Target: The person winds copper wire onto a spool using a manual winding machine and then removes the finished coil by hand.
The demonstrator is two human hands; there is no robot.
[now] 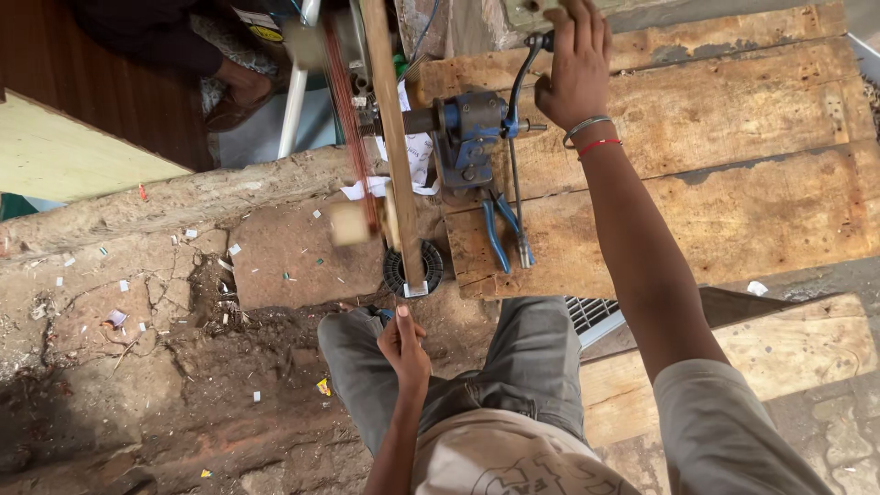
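Observation:
My right hand [576, 69] grips the crank handle [524, 78] of a blue hand-cranked winder [472, 133] fixed to a rough wooden bench [697, 165]. The winder's shaft carries a long wooden bar [396, 156] with a block, blurred by spinning, and reddish copper wire [346, 101] is wound across it. My left hand [403, 344] is down near my knee, fingers pinched on the thin wire that leads up to the bar. A black spool [412, 268] lies on the ground under the bar's end.
Blue-handled pliers [502, 234] lie on the bench below the winder. Dirt ground with paper scraps spreads at the left. Another person's foot [234, 101] and dark clothing are at the top left beside a white chair leg [293, 101]. A wooden plank [733, 357] lies at the lower right.

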